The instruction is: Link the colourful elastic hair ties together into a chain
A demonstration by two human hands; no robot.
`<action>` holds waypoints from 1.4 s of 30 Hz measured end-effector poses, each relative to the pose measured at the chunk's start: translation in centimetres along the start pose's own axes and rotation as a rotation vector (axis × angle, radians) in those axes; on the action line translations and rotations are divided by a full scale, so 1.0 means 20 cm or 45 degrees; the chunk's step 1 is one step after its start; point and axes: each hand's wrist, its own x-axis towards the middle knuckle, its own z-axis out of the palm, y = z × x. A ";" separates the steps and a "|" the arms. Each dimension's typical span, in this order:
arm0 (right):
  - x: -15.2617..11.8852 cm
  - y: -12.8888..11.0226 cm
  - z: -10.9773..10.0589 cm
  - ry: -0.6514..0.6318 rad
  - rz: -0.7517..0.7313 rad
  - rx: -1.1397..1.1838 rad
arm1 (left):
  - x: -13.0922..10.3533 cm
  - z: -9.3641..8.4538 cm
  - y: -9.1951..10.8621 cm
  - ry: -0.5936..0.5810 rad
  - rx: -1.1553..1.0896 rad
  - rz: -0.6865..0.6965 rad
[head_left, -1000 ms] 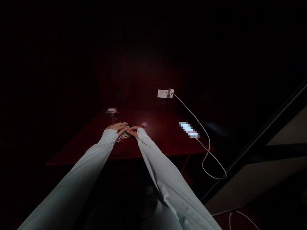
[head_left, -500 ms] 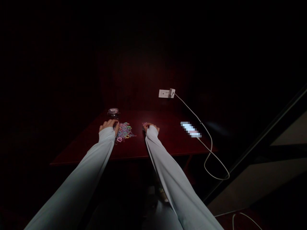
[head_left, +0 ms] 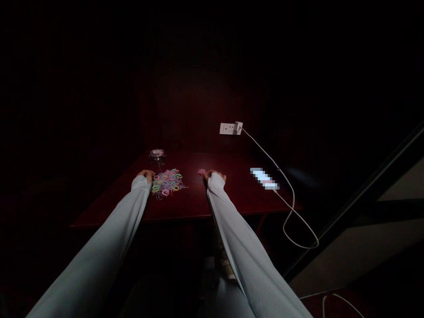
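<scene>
Head view: the grey-sleeved left hand (head_left: 143,175), curled, has shifted left, baring more of the multicoloured thin loops (head_left: 167,182) heaped left on the dark-red table (head_left: 192,202); the small pink clump (head_left: 202,172) shows fuller beside the curled, right-shifted right hand (head_left: 216,176). Either's grip, I cannot tell.

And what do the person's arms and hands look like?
The left sleeve and right sleeve are long, plain and pale bluish-grey in this dim light, with soft folds and no pattern I can see. The left hand and right hand wear no gloves; they're too small to check for rings.
</scene>
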 end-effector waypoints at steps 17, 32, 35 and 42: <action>-0.12 -0.14 0.00 0.031 -0.645 -0.268 | -0.13 -0.01 0.07 -0.079 0.499 0.360; -0.20 -0.30 0.08 0.010 -0.890 -0.294 | -0.09 0.02 0.06 -0.409 0.518 0.705; -0.22 -0.30 0.09 0.046 -0.916 -0.271 | -0.06 0.03 0.06 -0.430 0.414 0.738; -0.22 -0.30 0.10 0.070 -0.859 -0.193 | -0.07 0.02 0.07 -0.350 0.257 0.657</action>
